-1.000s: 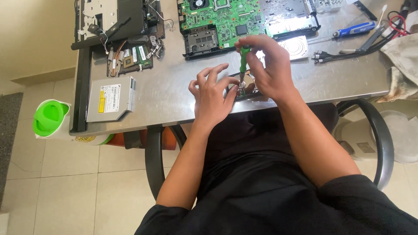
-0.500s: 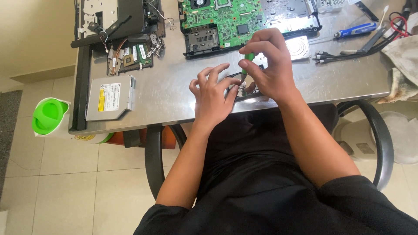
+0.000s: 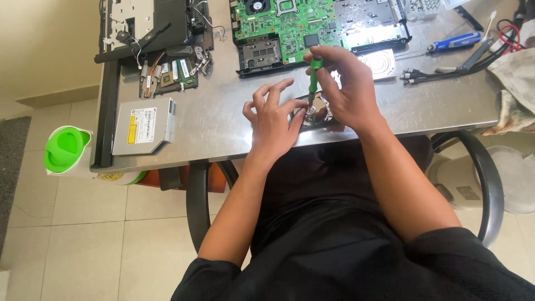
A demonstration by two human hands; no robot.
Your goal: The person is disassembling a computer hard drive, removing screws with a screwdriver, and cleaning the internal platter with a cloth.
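Note:
My right hand [image 3: 348,89] grips a green-handled screwdriver [image 3: 314,75] held nearly upright, its tip down on a round silvery disk part [image 3: 317,109] near the front edge of the metal table [image 3: 223,122]. My left hand [image 3: 273,118] rests beside it, fingers spread, thumb and fingertips touching the disk part's left rim. Most of the part is hidden under both hands.
A green circuit board in a black frame [image 3: 290,28] lies behind the hands. A silver optical drive [image 3: 144,125] sits at left, small boards [image 3: 170,69] and a black chassis [image 3: 150,22] beyond. Blue screwdriver [image 3: 454,40], cables and a cloth [image 3: 515,83] lie right. A green-lidded container [image 3: 67,149] stands on the floor.
The screwdriver has come upright with its tip set on the disk part. My left hand stays on the part's rim.

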